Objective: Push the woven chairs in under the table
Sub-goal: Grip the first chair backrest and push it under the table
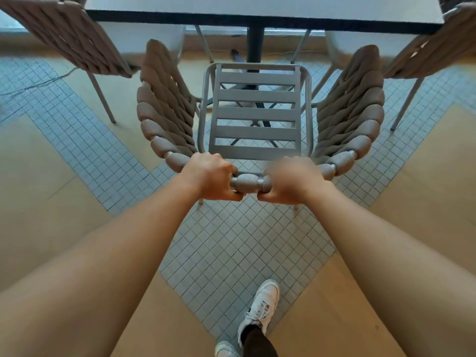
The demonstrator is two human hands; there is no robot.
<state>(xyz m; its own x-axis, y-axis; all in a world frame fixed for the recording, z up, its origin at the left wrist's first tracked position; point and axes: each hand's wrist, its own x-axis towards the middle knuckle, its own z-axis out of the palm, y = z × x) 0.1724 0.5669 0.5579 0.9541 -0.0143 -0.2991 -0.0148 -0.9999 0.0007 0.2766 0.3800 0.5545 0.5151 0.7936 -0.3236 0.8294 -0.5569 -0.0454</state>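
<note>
A woven chair (255, 117) with a grey slatted metal seat and thick taupe rope wrapped around its curved back stands right in front of me. My left hand (211, 180) and my right hand (291, 180) both grip the top rail of its back, close together at the middle. The front of the seat reaches just under the near edge of the table (257, 11), a pale top with a dark rim on a dark centre post. Two more woven chairs, one at the left (69, 39) and one at the right (425, 55), stand at the table's sides.
The floor mixes small pale-blue tiles (231, 253) and tan wood panels. A dark cable (38, 83) runs across the tiles at the far left. My white shoes (260, 307) are behind the chair. White chair shells stand beyond the table.
</note>
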